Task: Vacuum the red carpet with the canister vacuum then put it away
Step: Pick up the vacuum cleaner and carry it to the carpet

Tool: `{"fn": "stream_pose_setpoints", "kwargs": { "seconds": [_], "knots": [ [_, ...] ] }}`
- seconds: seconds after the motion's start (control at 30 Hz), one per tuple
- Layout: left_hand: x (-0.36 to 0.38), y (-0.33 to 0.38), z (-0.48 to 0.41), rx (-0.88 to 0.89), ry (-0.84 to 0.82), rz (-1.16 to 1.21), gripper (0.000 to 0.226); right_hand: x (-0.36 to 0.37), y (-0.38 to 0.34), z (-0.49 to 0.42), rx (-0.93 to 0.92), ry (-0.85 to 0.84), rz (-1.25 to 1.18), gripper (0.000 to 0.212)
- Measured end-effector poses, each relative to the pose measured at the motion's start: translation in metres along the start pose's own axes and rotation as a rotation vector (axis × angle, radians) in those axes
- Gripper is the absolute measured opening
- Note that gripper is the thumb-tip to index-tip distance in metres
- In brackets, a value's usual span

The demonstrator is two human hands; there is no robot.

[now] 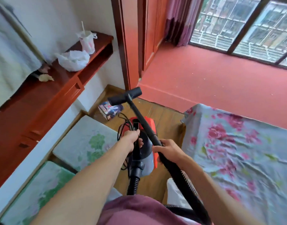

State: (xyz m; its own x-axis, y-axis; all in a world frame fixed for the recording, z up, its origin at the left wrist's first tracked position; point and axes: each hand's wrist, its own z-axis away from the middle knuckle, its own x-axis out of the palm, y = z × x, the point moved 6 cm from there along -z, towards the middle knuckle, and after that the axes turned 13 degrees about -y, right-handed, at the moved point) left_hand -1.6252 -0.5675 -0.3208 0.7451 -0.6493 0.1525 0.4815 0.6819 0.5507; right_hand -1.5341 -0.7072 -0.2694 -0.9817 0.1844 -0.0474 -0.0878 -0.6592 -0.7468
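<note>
The red and black canister vacuum (149, 127) hangs above the wooden floor between a bench and a bed. My left hand (133, 139) grips its black carry handle, with the coiled power cord bunched beside it. My right hand (168, 150) is closed around the black wand (140, 116) where it joins the ribbed hose (183, 177). The wand points up and away, ending in a black T-shaped nozzle (125, 96) held in the air. The red carpet (204, 78) covers a raised platform ahead by the window, dotted with small light specks.
A bed with a flowered sheet (237, 151) fills the right. Green cushions (84, 140) line a bench on the left under a reddish wooden shelf (61, 88) holding plastic bags. A small box (109, 110) lies on the floor ahead. A wooden door frame (128, 46) stands by the carpet step.
</note>
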Motion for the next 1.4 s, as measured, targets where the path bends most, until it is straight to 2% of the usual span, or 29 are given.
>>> {"fn": "stream_pose_setpoints", "kwargs": {
  "seconds": [0.17, 0.27, 0.4, 0.53, 0.8, 1.03, 1.2, 1.4],
  "knots": [
    [0.051, 0.06, -0.032, 0.012, -0.124, -0.132, 0.025, -0.052, -0.02, -0.024, -0.021, 0.181, -0.15, 0.017],
    [0.074, 0.094, -0.07, -0.03, -0.194, -0.169, 0.023, -0.087, -0.034, -0.056, 0.011, 0.249, -0.24, 0.01],
    [0.102, 0.149, -0.127, -0.062, -0.261, -0.212, 0.021, -0.137, -0.061, -0.099, 0.063, 0.319, -0.325, 0.012],
    [0.125, 0.225, -0.169, -0.066, -0.298, -0.297, 0.026, -0.184, -0.106, -0.124, 0.066, 0.393, -0.368, 0.012],
    [0.161, 0.362, -0.247, -0.002, -0.316, -0.385, 0.021, -0.274, -0.178, -0.183, -0.038, 0.516, -0.441, 0.01],
    [0.191, 0.458, -0.32, 0.029, -0.264, -0.437, 0.017, -0.364, -0.209, -0.26, -0.138, 0.472, -0.706, 0.019],
    [0.236, 0.534, -0.378, 0.044, -0.159, -0.473, 0.022, -0.458, -0.237, -0.315, -0.134, 0.407, -0.704, 0.013],
    [0.308, 0.615, -0.433, 0.059, -0.136, -0.477, 0.029, -0.573, -0.27, -0.345, -0.164, 0.359, -0.765, 0.012]
  ]
}}
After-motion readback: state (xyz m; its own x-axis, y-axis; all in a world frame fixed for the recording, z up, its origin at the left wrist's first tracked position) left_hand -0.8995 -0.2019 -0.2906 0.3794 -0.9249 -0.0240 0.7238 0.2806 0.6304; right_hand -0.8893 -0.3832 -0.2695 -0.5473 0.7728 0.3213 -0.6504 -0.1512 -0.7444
